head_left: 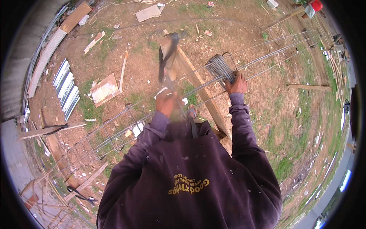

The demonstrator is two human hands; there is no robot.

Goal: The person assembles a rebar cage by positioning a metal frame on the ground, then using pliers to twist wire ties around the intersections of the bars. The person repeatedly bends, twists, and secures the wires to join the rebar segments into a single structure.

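We find one print to read: yellow lettering on the front of the dark purple sweatshirt, about midway between its left sleeve and right sleeve. We see it upside down, in three rows. The largest row, in thick rounded letters, bends in an arc; two rows of smaller capitals sit just beside it, on the side toward the sweatshirt's lower edge

Patchy dirt ground — wooden panel, ridged sheet
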